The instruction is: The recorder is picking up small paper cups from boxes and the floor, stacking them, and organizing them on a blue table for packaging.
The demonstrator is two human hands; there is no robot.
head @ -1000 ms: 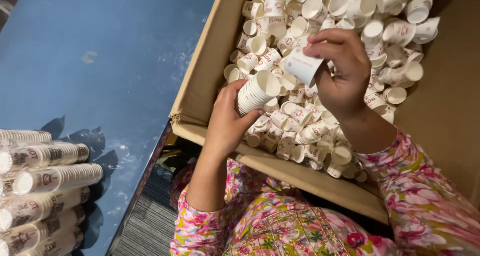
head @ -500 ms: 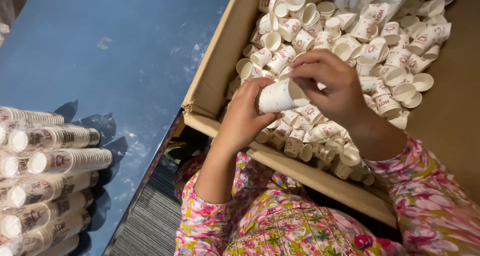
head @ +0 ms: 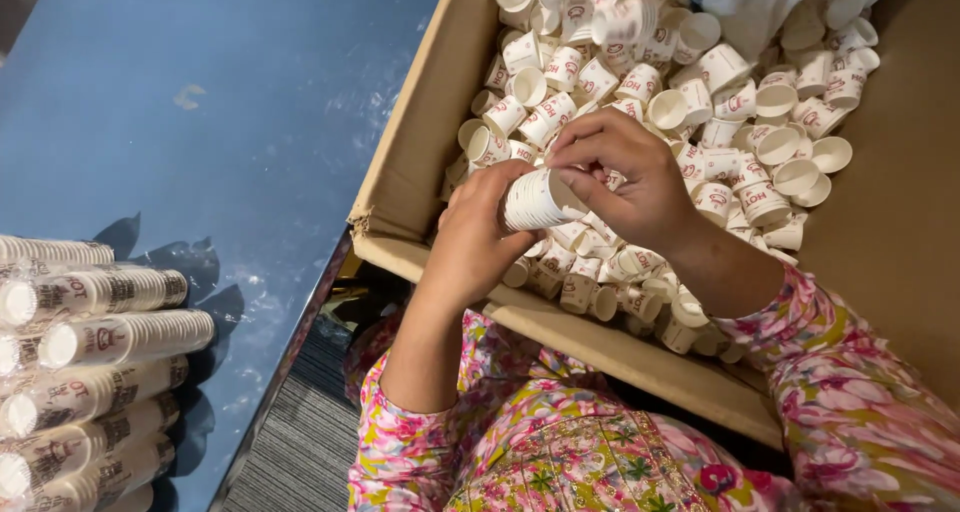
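A short stack of small white paper cups [head: 538, 200] lies sideways between both hands, over the near side of a big cardboard box [head: 420, 162]. My left hand [head: 478, 240] grips the stack from below and behind. My right hand [head: 625, 177] curls over the stack's open end, fingertips on the rim. Inside the box lies a heap of several loose white paper cups [head: 720, 102] with red print, some upright, some tipped over. My sleeves are pink and floral.
Long sleeves of stacked cups in clear wrap [head: 95, 352] lie side by side at the left on a glossy blue table [head: 200, 102]. A white plastic bag [head: 750, 2] lies in the box at the top. A grey ribbed floor mat [head: 295, 442] shows below the table's edge.
My right hand has brought a cup from the heap onto the stack in my left hand. Both hands have drawn closer together and the view has shifted toward the box.
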